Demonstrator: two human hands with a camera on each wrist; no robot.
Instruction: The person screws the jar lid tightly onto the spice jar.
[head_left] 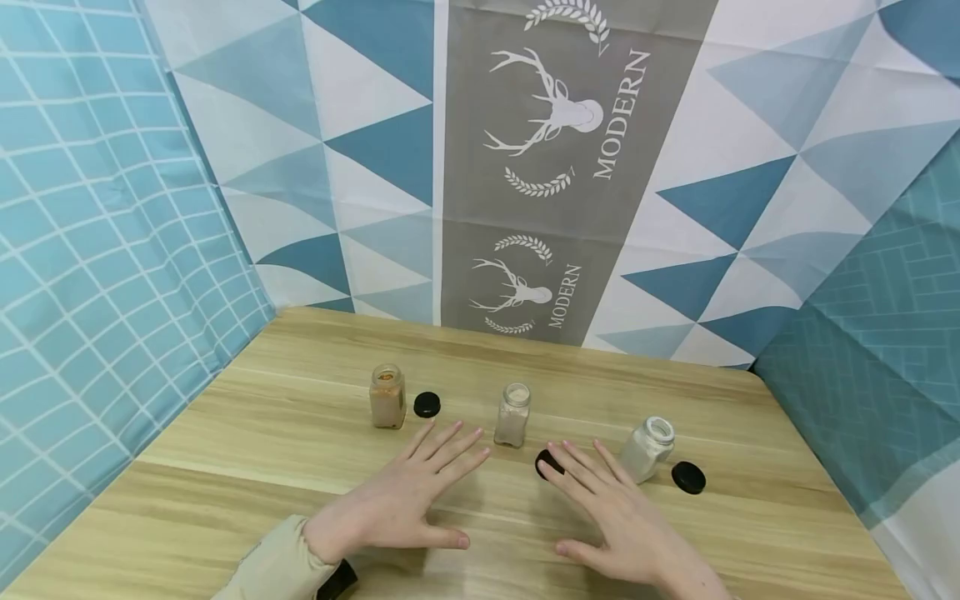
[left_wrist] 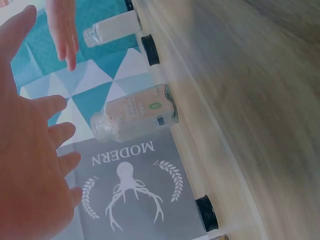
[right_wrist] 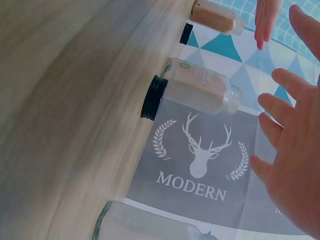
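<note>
Both hands hold nothing and are raised over the table with fingers spread. My left hand is nearest the middle glass jar, an open jar of pale powder. My right hand is in front of the right glass jar, which has whitish contents and no lid on. Partly behind the right fingers lies a black lid. At the left is an open jar of brownish-orange powder, with a second black lid beside it. A third black lid lies right of the right jar. In the left wrist view, the middle jar shows a label.
The jars stand on a wood-grain table. Behind it hangs a patterned cloth with deer heads and triangles. Blue tile-print cloth borders the left side, and teal cloth the right. A black object shows by the left sleeve.
</note>
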